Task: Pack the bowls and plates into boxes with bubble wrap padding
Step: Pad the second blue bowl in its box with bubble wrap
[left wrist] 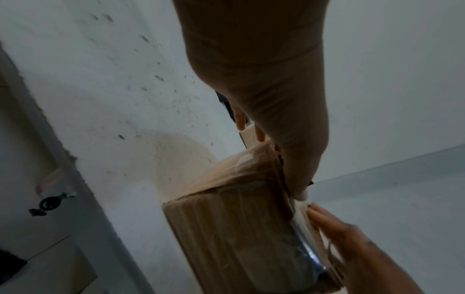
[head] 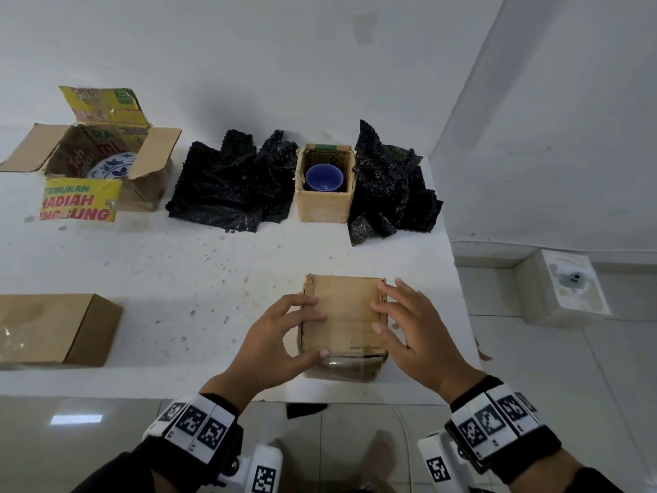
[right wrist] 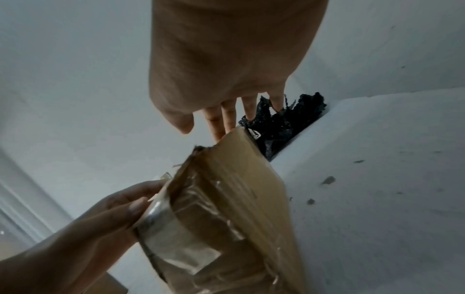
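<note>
A small closed cardboard box (head: 343, 314) with clear tape on its front stands near the white table's front edge (head: 142, 382). My left hand (head: 313, 330) grips its left side, bent fingers on the lid and thumb (left wrist: 299, 179) at the taped front edge. My right hand (head: 382, 307) lies on the lid's right side with straight fingers (right wrist: 226, 117). At the back, a blue bowl (head: 324, 177) sits in an open small box (head: 325, 208). A blue-and-white plate (head: 112, 165) lies in an open printed box (head: 149, 161). Black bubble wrap (head: 231, 186) is piled between them.
More black bubble wrap (head: 391, 186) lies right of the bowl's box. A closed brown box (head: 53, 329) sits at the left front. The table's right edge (head: 458, 297) is close to my right hand; beyond it is tiled floor with a white block (head: 565, 286).
</note>
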The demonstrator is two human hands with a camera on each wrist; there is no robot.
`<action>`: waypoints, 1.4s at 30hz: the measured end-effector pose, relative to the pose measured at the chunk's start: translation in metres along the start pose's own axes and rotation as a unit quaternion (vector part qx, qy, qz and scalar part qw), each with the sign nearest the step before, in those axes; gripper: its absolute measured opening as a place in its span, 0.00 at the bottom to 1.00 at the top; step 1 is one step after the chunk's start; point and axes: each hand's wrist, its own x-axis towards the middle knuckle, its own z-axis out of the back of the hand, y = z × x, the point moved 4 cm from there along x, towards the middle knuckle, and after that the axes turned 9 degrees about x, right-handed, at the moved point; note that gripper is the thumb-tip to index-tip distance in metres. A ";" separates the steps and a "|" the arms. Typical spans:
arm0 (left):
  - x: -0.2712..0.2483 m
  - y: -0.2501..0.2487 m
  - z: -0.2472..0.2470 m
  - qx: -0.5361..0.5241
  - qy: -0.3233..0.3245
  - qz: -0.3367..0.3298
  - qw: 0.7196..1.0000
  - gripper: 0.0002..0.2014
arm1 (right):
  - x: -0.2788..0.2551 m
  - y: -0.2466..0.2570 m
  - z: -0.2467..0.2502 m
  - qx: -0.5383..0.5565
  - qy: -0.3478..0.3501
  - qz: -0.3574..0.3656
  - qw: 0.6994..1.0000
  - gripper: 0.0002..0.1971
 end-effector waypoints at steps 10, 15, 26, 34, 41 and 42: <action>-0.004 0.006 -0.010 -0.020 -0.004 -0.021 1.000 0.27 | -0.002 0.026 -0.051 -0.212 0.068 0.112 0.968 0.37; -0.004 0.008 -0.012 -0.033 -0.011 -0.026 0.999 0.29 | -0.001 0.026 -0.053 -0.237 0.053 0.127 0.962 0.37; -0.004 0.012 -0.015 -0.016 0.003 -0.042 0.999 0.33 | -0.003 0.035 -0.054 -0.251 0.042 0.046 0.966 0.41; -0.003 0.009 -0.013 0.016 -0.002 -0.060 0.998 0.36 | -0.003 0.035 -0.057 -0.317 0.087 0.010 0.944 0.49; -0.004 0.006 -0.014 0.004 0.057 -0.033 0.998 0.48 | -0.005 0.040 -0.052 -0.177 0.022 -0.026 0.984 0.41; -0.005 0.007 -0.015 0.006 0.060 -0.031 0.998 0.47 | -0.005 0.039 -0.053 -0.180 0.031 -0.026 0.983 0.42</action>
